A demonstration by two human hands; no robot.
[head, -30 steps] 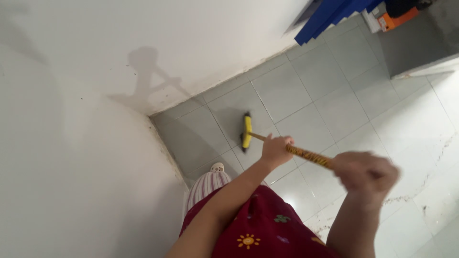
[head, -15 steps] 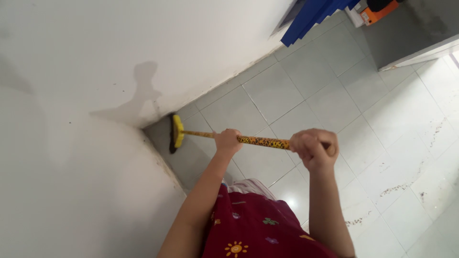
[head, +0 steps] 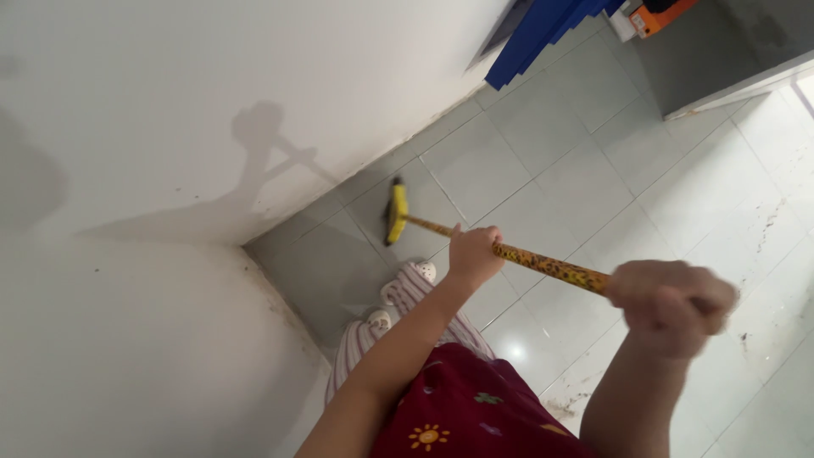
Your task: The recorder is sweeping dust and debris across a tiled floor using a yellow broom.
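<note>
Both hands hold the broom (head: pixel 475 239): left hand (head: pixel 473 254) and right hand (head: pixel 670 304), each grip wrapped tight around the stick. Its yellow head sits on the floor (head: pixel 577 170) near the wall (head: pixel 212 102).

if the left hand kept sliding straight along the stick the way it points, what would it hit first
Probably the yellow brush head at the end of the speckled yellow stick. The left hand grips that stick, with only bare handle visible between them; depth is uncertain.

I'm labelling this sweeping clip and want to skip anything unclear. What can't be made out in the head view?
- Right hand: motion-blurred; finger positions on the broom handle unreadable, handle end hidden inside it.
- Broom head: seen edge-on, bristles too small to tell.
- Left hand: seen from the back; fingers hidden around the handle.
- Blue object and orange object: cut off by the top edge.
</note>
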